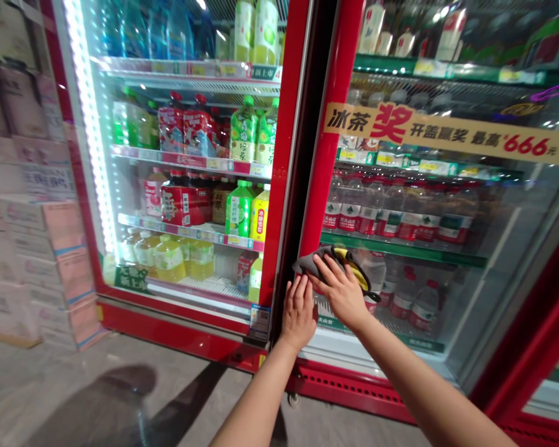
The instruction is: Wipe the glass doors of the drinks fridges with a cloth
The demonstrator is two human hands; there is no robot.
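Cloth held against a red-framed cooler door

Item: one cloth (pixel 311 263), grey and yellow with dark edging, bunched into a narrow pad; a dark strip sticks out at its right end. Dirt or damp: cannot be told.
Location: against the lower left part of the right-hand cooler's glass door (pixel 323 167), its left end over the red frame.
Right hand (pixel 341 287): fingers spread across the cloth, holding it to the door.
Left hand (pixel 300 310): just left of the right hand, at the frame; fingers side by side, slightly bent. Whether they grip the frame or the cloth's edge cannot be told.
Progress: judged to be under way, the cloth being in contact with the door. How much surface is done, and how much is left, cannot be told; no streaks mark a boundary.
Surroundings: red-capped bottles (pixel 403 220) beyond the glass; yellow banner (pixel 456 138) farther up; second cooler (pixel 286 161) at left.
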